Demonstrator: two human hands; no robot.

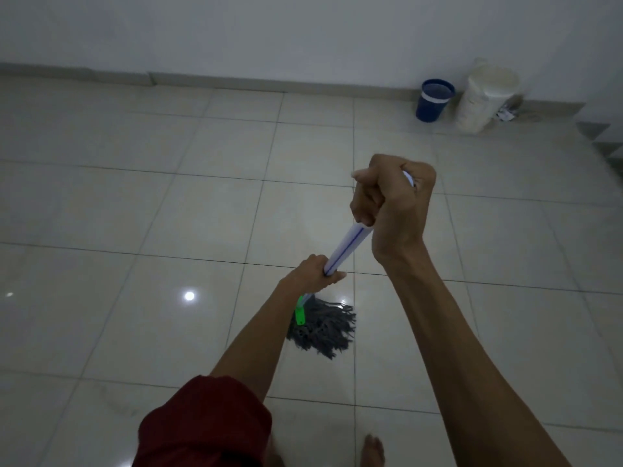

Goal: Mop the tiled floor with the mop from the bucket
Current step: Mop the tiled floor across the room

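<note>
A mop with a white handle (347, 246) marked by a thin blue stripe stands nearly upright before me. Its grey string head (325, 328) lies spread on the pale tiled floor (168, 214), under a green clamp (299, 315). My right hand (392, 200) grips the top end of the handle. My left hand (313, 273) grips the handle lower down, just above the clamp. A blue bucket (433, 100) stands far off by the back wall at the right.
A white sack-like container (485, 99) stands next to the bucket, with small clutter beside it. Dark patterned tiles (600, 143) edge the far right. The wall's skirting runs along the back. My bare foot (372, 449) shows at the bottom.
</note>
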